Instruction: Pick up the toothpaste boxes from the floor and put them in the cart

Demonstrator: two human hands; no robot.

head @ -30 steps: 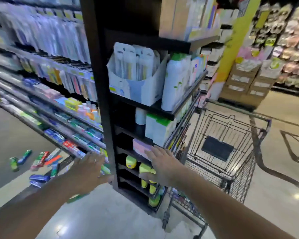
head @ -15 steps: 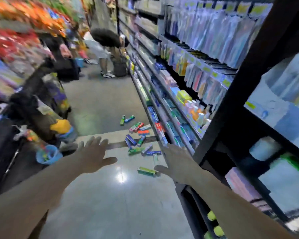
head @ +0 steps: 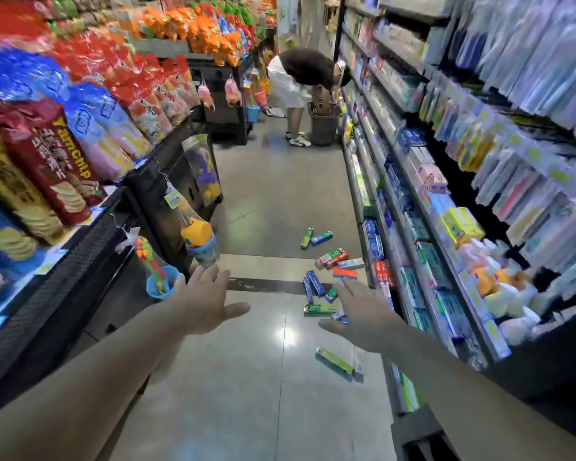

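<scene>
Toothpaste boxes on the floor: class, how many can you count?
About 12 toothpaste boxes: two farthest, three beyond the dark strip, five clustered by the right hand, two nearest. The hand may hide more.

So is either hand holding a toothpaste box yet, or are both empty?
Both empty. The left hand and right hand reach forward with fingers spread, holding nothing; the toothpaste boxes lie on the floor.

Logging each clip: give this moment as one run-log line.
phase: approach | left hand: open, empty | right hand: open, empty | toothpaste boxes: scattered on floor by right shelf | cart: out of view
</scene>
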